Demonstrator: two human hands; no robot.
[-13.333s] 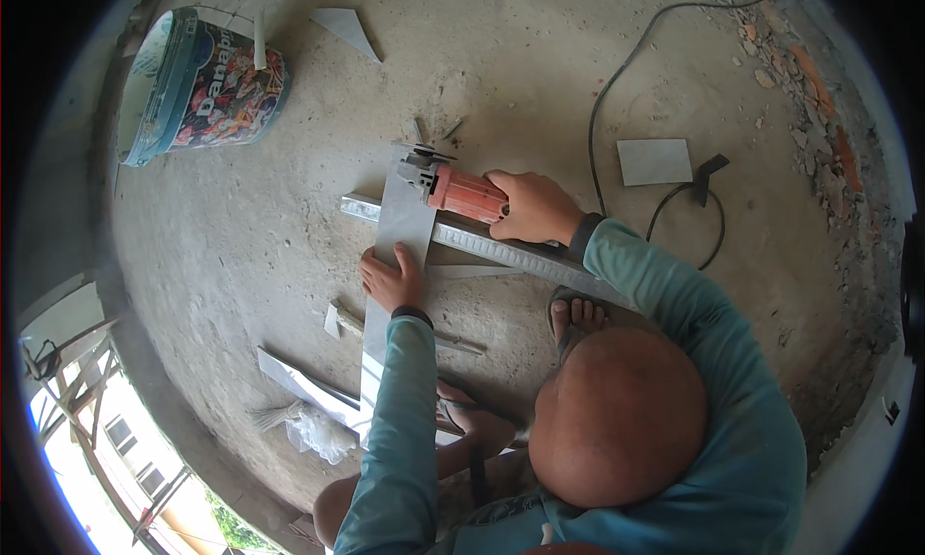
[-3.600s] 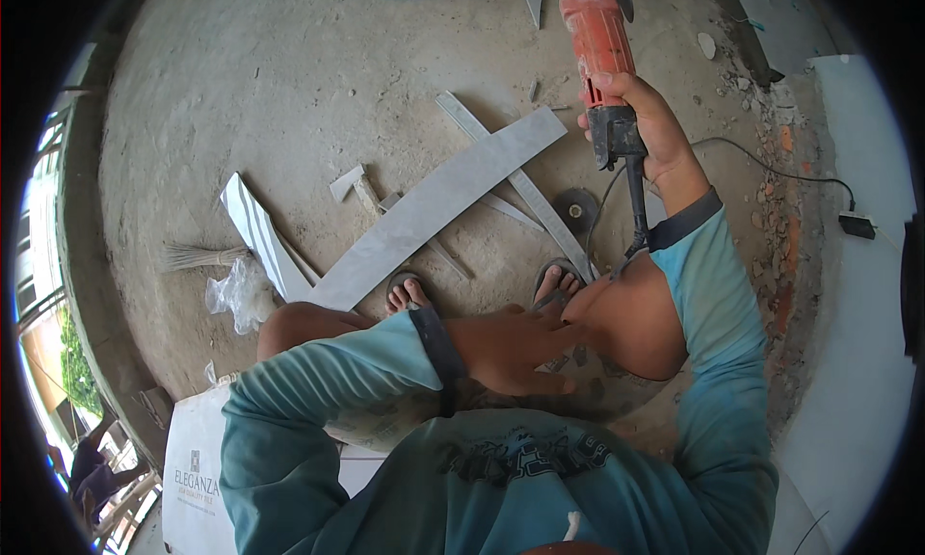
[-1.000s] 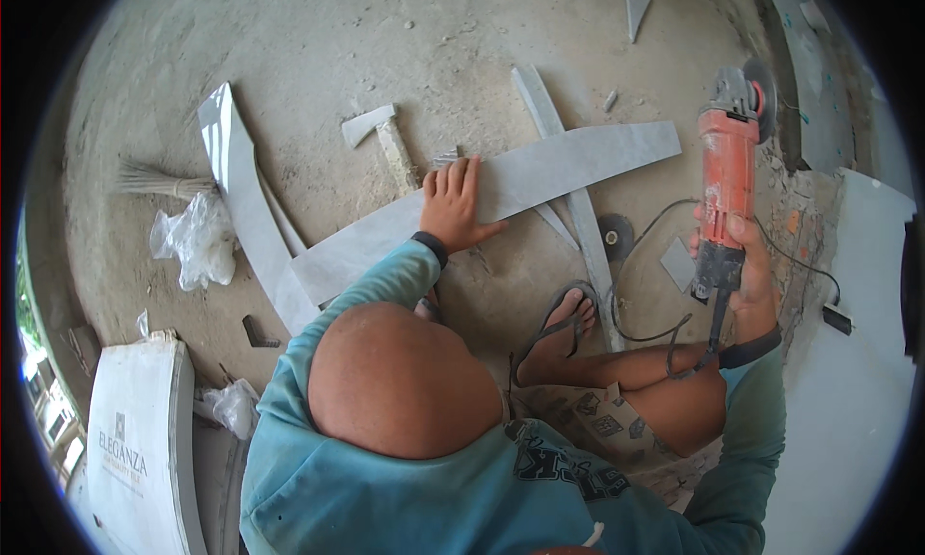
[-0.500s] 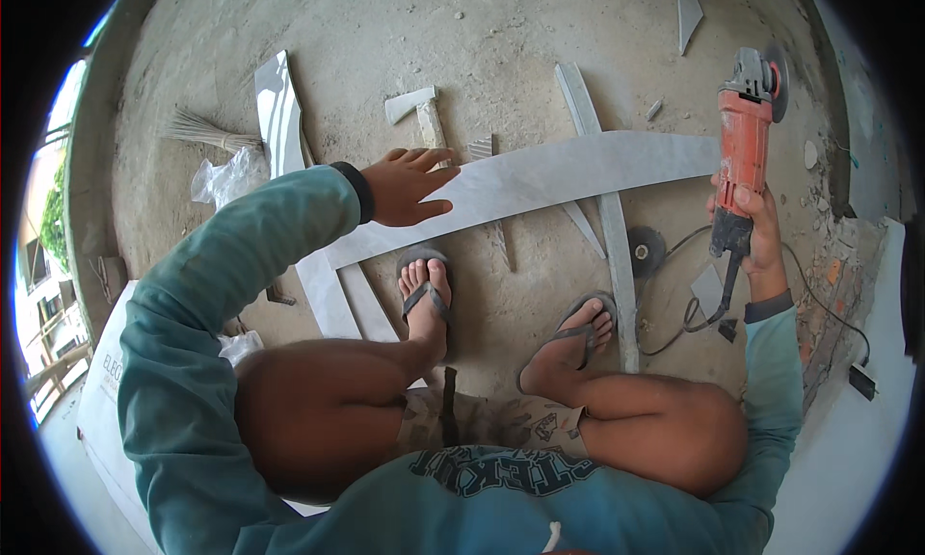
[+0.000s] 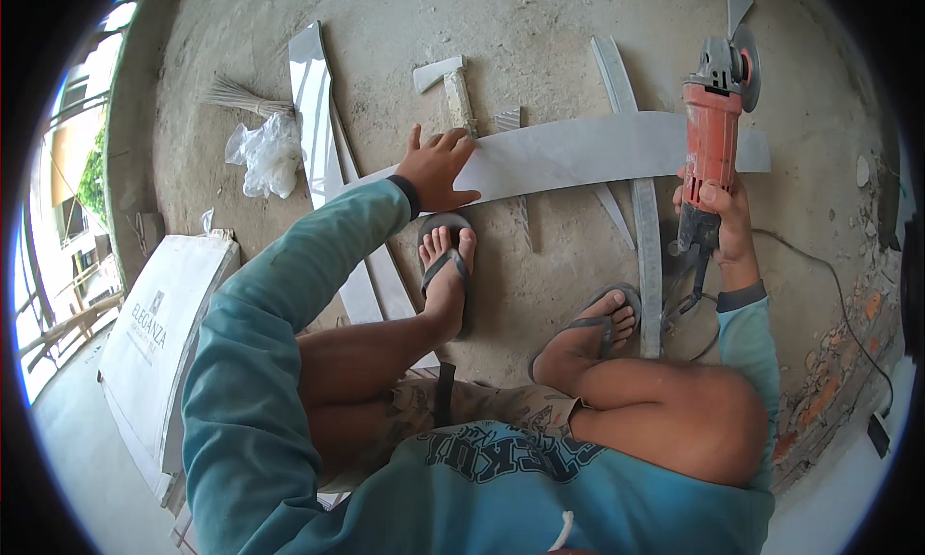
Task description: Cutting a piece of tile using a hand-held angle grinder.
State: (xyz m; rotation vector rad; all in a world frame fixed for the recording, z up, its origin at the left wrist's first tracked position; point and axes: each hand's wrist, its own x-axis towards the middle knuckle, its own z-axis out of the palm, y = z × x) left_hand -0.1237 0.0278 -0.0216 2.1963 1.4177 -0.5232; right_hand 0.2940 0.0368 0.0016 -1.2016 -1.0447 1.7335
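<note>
A long pale grey tile strip [image 5: 564, 155] lies crosswise in front of my feet. My left hand [image 5: 438, 170] is at the strip's left part, palm down with the fingers apart, and seems to rest on it. In my right hand [image 5: 721, 213] is a red angle grinder [image 5: 711, 131], gripped by its dark rear end. Its cutting disc [image 5: 747, 68] points away from me, at the far right. The grinder's body hides part of the strip near its right end. Under the strip runs a grey metal bar [image 5: 647, 266], which sticks out on both sides.
Beyond my left hand lies a hatchet [image 5: 453, 83]. To the left are glossy tile pieces [image 5: 310, 102], a clear plastic bag [image 5: 265, 155], a bundle of thin sticks [image 5: 241, 97] and a large white box [image 5: 164, 343]. A black cord [image 5: 829, 266] trails along the broken wall base at right.
The view has shifted left, showing more of the white box. My left hand has come against the strip. The grinder has moved left over the strip, whose right end now shows beyond it.
</note>
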